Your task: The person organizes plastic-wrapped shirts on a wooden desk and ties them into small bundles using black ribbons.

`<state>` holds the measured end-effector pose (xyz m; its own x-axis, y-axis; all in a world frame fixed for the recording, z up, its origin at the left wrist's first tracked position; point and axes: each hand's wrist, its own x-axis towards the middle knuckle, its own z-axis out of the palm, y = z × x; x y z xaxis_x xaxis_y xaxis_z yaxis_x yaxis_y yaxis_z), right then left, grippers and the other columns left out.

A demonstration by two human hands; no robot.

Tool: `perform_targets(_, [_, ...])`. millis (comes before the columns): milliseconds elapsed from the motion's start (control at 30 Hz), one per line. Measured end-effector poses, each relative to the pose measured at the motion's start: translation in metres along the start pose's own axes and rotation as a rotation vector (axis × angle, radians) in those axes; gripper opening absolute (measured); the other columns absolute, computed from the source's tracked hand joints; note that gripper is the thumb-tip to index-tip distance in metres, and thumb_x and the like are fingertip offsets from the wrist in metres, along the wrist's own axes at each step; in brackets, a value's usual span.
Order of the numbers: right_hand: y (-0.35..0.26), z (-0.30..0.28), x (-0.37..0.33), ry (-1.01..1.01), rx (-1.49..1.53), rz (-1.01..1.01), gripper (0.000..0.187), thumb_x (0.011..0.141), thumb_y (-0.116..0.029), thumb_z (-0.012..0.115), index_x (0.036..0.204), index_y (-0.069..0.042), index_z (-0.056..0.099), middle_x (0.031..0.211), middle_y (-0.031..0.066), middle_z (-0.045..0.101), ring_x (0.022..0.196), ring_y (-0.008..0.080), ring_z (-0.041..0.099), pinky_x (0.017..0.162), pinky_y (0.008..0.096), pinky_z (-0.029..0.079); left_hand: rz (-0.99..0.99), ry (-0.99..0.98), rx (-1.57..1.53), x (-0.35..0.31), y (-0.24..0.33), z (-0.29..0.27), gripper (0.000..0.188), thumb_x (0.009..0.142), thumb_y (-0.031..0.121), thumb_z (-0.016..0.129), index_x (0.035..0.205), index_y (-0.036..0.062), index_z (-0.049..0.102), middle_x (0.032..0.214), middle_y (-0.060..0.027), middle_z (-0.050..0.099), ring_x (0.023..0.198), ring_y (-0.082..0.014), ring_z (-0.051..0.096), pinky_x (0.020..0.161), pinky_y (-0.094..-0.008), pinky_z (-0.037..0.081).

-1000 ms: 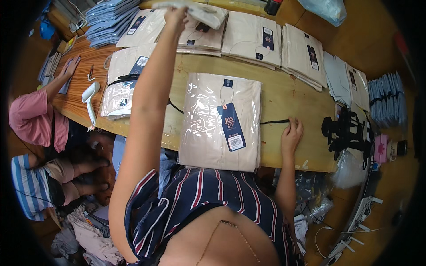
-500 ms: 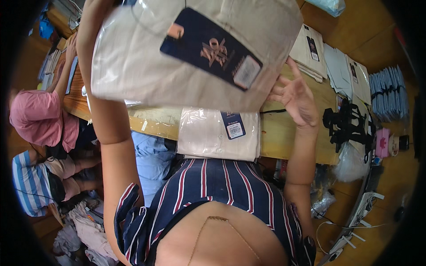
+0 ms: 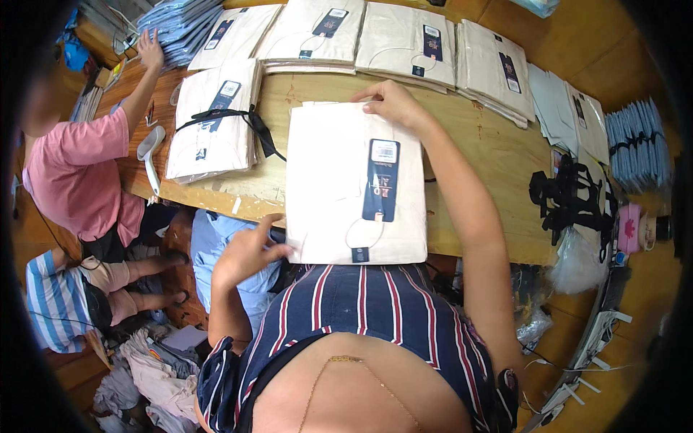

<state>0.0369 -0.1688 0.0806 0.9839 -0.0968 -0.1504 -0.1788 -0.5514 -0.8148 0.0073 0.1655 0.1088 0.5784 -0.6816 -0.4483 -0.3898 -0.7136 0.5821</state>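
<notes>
Folded cream garment in clear wrap (image 3: 339, 187), with dark hang tag (image 3: 381, 179), lying flat on the wooden tabletop (image 3: 491, 151), its near edge overhanging the tabletop's front edge just above the striped top. Right hand (image 3: 393, 102) resting on the packet's far edge, fingers curled over the top right corner, pressing rather than clasping. Left hand (image 3: 249, 249) at the near left corner, fingers spread and loose, thumb tip touching or just beside the packet's side edge; closed on nothing, and too little seen to tell contact for certain.

Left of the packet, a stack of like packets bound with a black strap (image 3: 216, 119), near but not touching, a strip of bare wood between. Along the far edge, a row of cream packet stacks (image 3: 404, 40), apart from the right hand by a narrow band of wood. To the right, a broad stretch of bare tabletop reaching to a heap of black straps (image 3: 567, 198) at the right end. Blue folded stacks at far left (image 3: 180, 22) and far right (image 3: 639, 144). Another person in a pink shirt (image 3: 68, 173) at the left end, one hand on the blue stack.
</notes>
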Motion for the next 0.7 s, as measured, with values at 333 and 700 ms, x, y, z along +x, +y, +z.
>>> perform_targets(333, [0.025,0.059,-0.134,0.601,0.89,0.125,0.058,0.086,-0.028,0.043,0.13,-0.003,0.016,0.133,0.0157,0.019,0.123,0.0235,0.018,0.099,0.0296,0.016,0.119,0.39,-0.813,0.1,-0.014,0.054,0.058,0.088,0.032,0.037,0.129,-0.0005,0.014,0.129,-0.0202,0.027,0.12,-0.0243,0.026,0.098,-0.0283,0.019])
perform_targets(700, [0.088,0.04,-0.166,0.59,-0.699,0.091,0.034,0.07,-0.003,0.055,0.104,-0.007,0.051,0.116,0.0135,0.042,0.108,0.0289,0.038,0.092,0.0353,0.028,0.351,0.704,0.602,0.126,-0.058,0.016,0.027,0.069,0.007,0.046,0.095,0.0034,0.052,0.114,-0.0098,0.044,0.114,-0.0302,0.032,0.095,-0.0433,0.023])
